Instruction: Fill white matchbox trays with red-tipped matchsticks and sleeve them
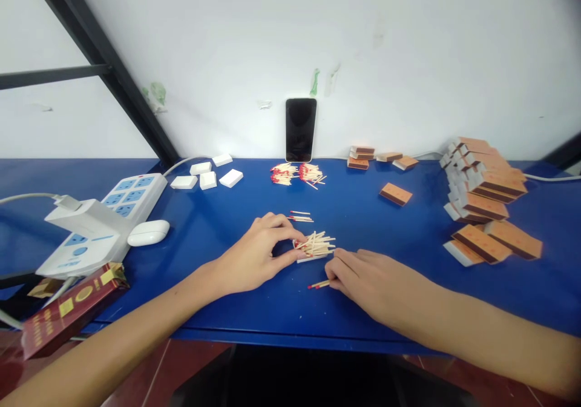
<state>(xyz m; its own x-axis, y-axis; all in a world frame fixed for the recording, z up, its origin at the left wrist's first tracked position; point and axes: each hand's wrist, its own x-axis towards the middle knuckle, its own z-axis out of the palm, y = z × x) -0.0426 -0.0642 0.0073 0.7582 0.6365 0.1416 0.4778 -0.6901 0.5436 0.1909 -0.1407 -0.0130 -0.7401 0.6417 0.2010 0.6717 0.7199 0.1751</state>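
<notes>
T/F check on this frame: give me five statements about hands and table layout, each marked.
1. The left hand grips a white tray of matches. True.
2. The phone lies flat on the table. False: it stands upright, leaning against the wall.
3. The stack of matchboxes sits on the person's right side. True.
4. The right hand rests on the power strip. False: its fingertips are at the end of a loose match; the power strip is far off to the left.
5. The table is red. False: it is blue.
</notes>
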